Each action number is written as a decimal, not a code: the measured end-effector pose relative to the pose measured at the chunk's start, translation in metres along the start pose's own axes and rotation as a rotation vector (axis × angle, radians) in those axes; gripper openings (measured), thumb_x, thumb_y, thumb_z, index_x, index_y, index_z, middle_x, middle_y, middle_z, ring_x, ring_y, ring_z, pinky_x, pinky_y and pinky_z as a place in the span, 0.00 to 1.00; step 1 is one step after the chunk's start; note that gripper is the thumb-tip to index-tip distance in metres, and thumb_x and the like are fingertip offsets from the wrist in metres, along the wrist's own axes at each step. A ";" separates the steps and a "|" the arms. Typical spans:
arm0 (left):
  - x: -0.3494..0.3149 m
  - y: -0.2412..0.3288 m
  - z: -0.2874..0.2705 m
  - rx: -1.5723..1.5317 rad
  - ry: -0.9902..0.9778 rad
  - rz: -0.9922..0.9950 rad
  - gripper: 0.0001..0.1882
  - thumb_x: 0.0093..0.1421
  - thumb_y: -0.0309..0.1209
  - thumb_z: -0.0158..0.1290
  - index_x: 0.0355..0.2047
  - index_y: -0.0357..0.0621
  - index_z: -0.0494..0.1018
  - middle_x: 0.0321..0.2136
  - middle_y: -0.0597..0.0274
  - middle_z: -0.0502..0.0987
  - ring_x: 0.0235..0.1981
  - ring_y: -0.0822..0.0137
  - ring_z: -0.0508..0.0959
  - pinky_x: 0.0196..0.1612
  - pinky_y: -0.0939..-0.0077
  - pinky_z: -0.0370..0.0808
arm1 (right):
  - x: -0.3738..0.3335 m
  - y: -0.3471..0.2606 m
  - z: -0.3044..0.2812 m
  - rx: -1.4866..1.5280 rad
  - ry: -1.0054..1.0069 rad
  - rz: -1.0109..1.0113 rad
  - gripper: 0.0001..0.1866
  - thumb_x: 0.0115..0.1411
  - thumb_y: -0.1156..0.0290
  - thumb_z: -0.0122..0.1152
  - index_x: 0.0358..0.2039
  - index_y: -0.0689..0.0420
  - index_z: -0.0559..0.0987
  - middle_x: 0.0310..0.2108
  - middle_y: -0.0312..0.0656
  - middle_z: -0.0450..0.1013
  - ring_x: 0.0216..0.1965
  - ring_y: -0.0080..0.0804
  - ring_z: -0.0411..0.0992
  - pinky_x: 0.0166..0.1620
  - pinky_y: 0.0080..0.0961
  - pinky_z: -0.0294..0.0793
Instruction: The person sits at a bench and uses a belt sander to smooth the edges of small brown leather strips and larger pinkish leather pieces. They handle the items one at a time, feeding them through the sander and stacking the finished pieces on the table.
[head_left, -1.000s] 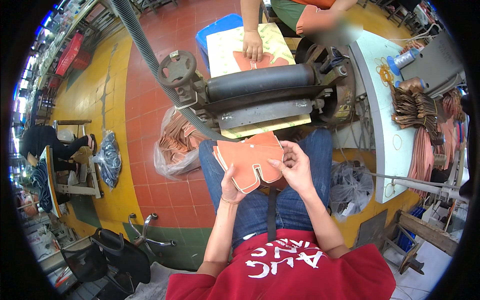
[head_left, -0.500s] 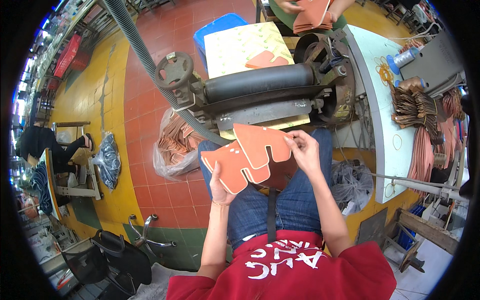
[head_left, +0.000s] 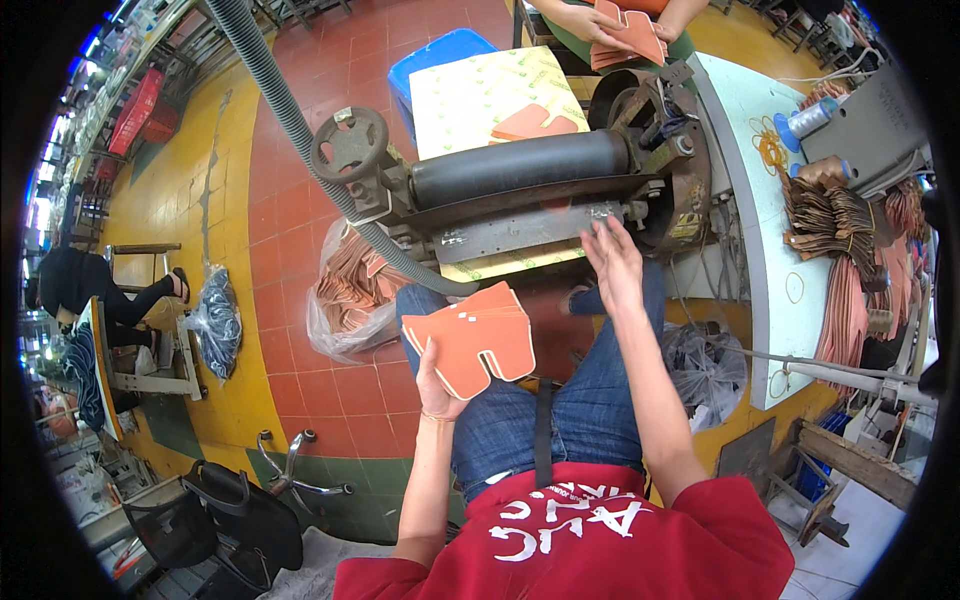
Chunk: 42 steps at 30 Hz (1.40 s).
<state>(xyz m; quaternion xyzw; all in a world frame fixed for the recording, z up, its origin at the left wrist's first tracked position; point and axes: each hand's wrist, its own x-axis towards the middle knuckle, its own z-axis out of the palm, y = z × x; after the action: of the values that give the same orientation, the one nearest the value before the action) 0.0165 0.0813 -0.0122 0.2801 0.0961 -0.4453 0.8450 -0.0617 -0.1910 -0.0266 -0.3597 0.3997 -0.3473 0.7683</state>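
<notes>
Fingers of the left hand (head_left: pixel 438 384) grip orange pieces (head_left: pixel 465 345) at seven o'clock from the metal plate (head_left: pixel 525 233), while the right hand (head_left: pixel 615 265), open near the plate's three-o'clock end, seems mid-feed, which next calls for another piece.

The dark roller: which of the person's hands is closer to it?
Right. The right hand is in front of the roller, near its right end; the left hand is farther back, over the left thigh, holding orange pieces.

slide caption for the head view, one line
Left hand holding fanned orange pieces, right hand open at the front of a roller machine.
</notes>
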 end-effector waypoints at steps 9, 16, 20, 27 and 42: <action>0.010 -0.013 0.020 0.065 -0.041 -0.029 0.35 0.61 0.51 0.44 0.61 0.40 0.53 0.57 0.52 0.62 0.58 0.56 0.64 0.60 0.58 0.61 | -0.100 -0.008 -0.001 -0.756 -0.388 -0.050 0.23 0.49 0.67 0.70 0.45 0.61 0.76 0.30 0.32 0.70 0.28 0.14 0.67 0.31 0.13 0.70; 0.010 -0.019 0.031 0.026 -0.023 0.045 0.35 0.61 0.53 0.44 0.60 0.42 0.54 0.56 0.55 0.64 0.57 0.58 0.65 0.59 0.59 0.63 | -0.117 -0.009 0.026 -0.998 -0.232 -0.592 0.14 0.48 0.71 0.69 0.35 0.61 0.79 0.28 0.40 0.72 0.25 0.25 0.71 0.29 0.20 0.71; 0.010 -0.022 0.030 0.029 -0.013 0.097 0.35 0.62 0.54 0.43 0.60 0.42 0.55 0.55 0.56 0.65 0.56 0.59 0.66 0.58 0.60 0.64 | -0.119 -0.006 0.022 -1.037 -0.311 -0.870 0.07 0.52 0.75 0.64 0.31 0.60 0.76 0.27 0.42 0.72 0.24 0.34 0.72 0.28 0.23 0.71; 0.011 -0.009 0.014 -0.062 0.016 0.114 0.32 0.64 0.51 0.41 0.59 0.42 0.55 0.56 0.55 0.64 0.57 0.58 0.65 0.59 0.60 0.63 | -0.085 0.000 0.006 -0.468 -0.226 -0.284 0.06 0.62 0.72 0.54 0.36 0.60 0.69 0.25 0.38 0.74 0.28 0.14 0.69 0.28 0.14 0.69; 0.002 0.004 -0.001 -0.091 -0.017 0.118 0.31 0.63 0.46 0.43 0.60 0.41 0.55 0.56 0.55 0.64 0.57 0.59 0.65 0.59 0.61 0.62 | -0.025 0.015 0.011 -0.383 0.012 -0.294 0.27 0.60 0.70 0.58 0.57 0.62 0.62 0.50 0.47 0.65 0.49 0.30 0.68 0.52 0.23 0.67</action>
<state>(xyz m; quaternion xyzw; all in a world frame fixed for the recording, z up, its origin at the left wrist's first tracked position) 0.0210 0.0822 -0.0126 0.2427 0.0925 -0.3921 0.8825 -0.0593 -0.1599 -0.0253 -0.5512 0.4063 -0.3753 0.6247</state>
